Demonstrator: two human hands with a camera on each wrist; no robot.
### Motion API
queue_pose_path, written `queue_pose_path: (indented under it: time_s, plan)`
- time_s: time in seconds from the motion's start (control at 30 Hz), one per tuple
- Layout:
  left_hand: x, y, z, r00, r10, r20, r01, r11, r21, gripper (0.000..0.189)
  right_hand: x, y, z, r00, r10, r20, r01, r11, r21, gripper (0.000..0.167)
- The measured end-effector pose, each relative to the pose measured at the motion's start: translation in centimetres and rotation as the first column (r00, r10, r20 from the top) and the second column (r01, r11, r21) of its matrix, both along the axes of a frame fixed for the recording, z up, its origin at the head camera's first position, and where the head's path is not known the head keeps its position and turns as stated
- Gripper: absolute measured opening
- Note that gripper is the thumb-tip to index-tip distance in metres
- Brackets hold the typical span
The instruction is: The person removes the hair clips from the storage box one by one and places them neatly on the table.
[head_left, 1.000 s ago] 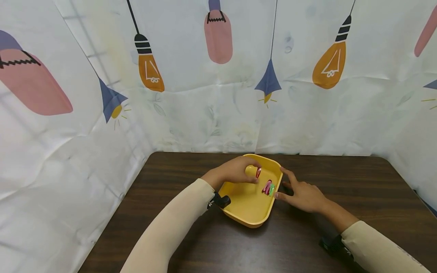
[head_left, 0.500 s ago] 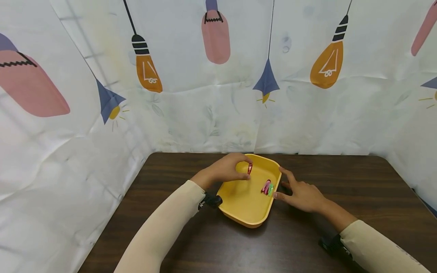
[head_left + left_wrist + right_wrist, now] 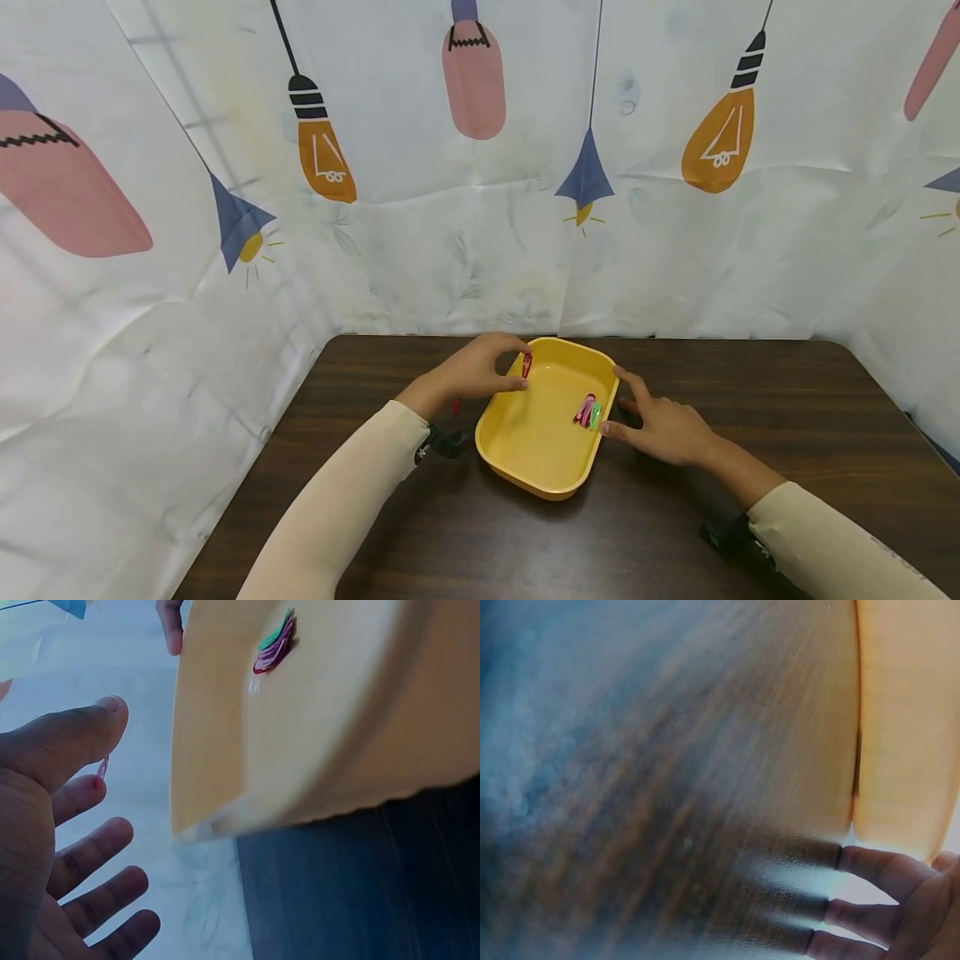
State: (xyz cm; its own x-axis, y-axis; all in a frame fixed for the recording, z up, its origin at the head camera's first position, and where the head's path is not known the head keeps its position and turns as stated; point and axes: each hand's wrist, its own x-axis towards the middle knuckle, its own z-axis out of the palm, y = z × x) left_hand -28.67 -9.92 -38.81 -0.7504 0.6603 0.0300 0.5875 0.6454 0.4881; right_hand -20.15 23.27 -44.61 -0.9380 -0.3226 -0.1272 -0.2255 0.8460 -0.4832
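Note:
My left hand point(image 3: 480, 367) pinches a red hair clip point(image 3: 527, 365) upright between thumb and forefinger, over the left rim of a yellow tray point(image 3: 536, 454). In the left wrist view the clip point(image 3: 103, 769) shows thin and edge-on, with the other fingers spread apart. Inside the tray, by its right wall, lies a small bunch of pink and green hair clips point(image 3: 587, 412). My right hand point(image 3: 663, 429) rests at the tray's right side, thumb and forefinger spread and touching the rim. In the right wrist view its fingertips point(image 3: 855, 859) meet the tabletop beside the tray.
A small red piece point(image 3: 456, 407) lies on the dark wooden table point(image 3: 750, 392), left of the tray, near my left wrist. A white curtain point(image 3: 450, 250) printed with lamps and bulbs hangs behind the table and along its left side.
My left hand has moved left from over the tray's middle to its left rim, carrying the red clip. The red piece on the table has come into sight. My right hand stays put.

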Motion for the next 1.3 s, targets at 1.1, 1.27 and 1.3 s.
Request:
queue_pose_path:
  time_s: [1.1, 1.27, 1.3]
  plan:
    - [0.3, -6.9, -3.0, 0.988, 0.147, 0.035, -0.149, 0.988, 0.039, 0.058, 0.0, 0.0, 0.2, 1.0, -0.002, 0.009, 0.002, 1.0, -0.011, 0.101]
    - [0.6, -7.9, -3.5, 0.986, 0.161, 0.039, -0.162, 0.986, 0.04, 0.056, 0.0, -0.1, 0.3, 1.0, -0.001, 0.012, 0.002, 1.0, -0.012, 0.101]
    - [0.6, -8.0, -3.6, 0.986, 0.161, 0.038, -0.162, 0.986, 0.043, 0.056, 0.0, -0.1, 0.3, 1.0, -0.003, 0.013, 0.003, 1.0, -0.011, 0.101]
